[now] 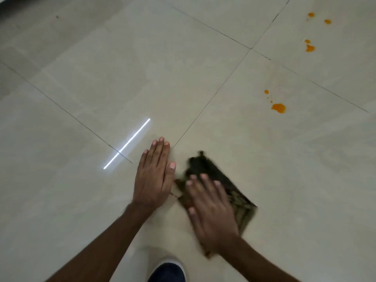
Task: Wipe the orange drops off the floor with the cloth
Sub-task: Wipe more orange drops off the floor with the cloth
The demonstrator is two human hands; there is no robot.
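Note:
A dark green-brown cloth (240,198) lies flat on the pale tiled floor in front of me. My right hand (211,208) presses on top of it with fingers spread, blurred by motion. My left hand (154,176) rests flat on the bare floor just left of the cloth, fingers together. Orange drops stay on the floor to the far right: a large blot (278,108) with small specks above it, a second cluster (309,47) farther away, and two more spots (327,21) near the top edge. None of them touch the cloth.
Dark grout lines (211,98) cross the cream tiles. A bright strip of reflected light (127,143) shows left of my left hand. The toe of a dark blue shoe (167,271) with a white rim sits at the bottom edge between my arms.

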